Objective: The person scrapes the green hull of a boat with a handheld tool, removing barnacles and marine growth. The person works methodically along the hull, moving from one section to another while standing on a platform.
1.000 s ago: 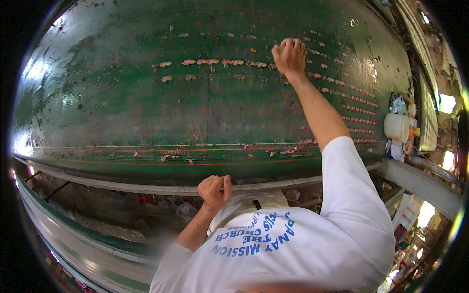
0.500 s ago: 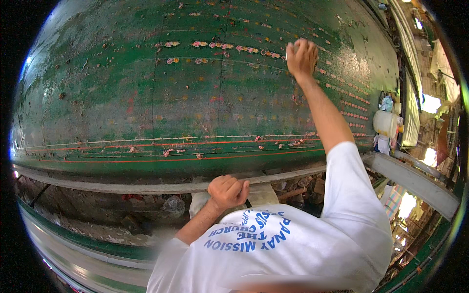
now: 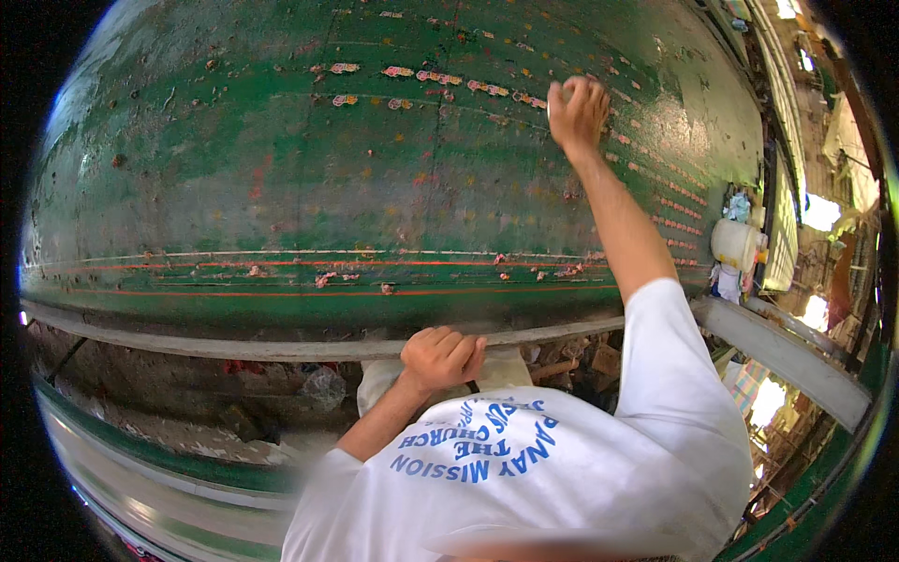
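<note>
My right hand (image 3: 581, 117) reaches far over a long green table (image 3: 215, 169), its fingers curled down close to the surface. A small whitish edge shows at the hand's left side; what the fingers hold is hidden. Left of this hand runs a row of small pink, yellow and white printed patches (image 3: 438, 78), with two more below it. Close to my body, my left hand (image 3: 440, 359) is closed in a fist by the table's near rail (image 3: 281, 348). The inside of the fist is hidden, and a small dark bit shows just below it.
Rows of small pink prints (image 3: 679, 206) continue down the table's right side. A white container (image 3: 735, 244) and a blue cloth (image 3: 739, 206) are at the right edge, above a grey beam (image 3: 787, 351). Pinkish clumps (image 3: 325, 280) stick near the front lines. Below lies a clear plastic bag (image 3: 323, 386).
The view has tilted slightly, so the patches appear a little higher and farther right. My right hand stays at nearly the same place, slightly closer to the row's end. My left fist remains by the rail.
</note>
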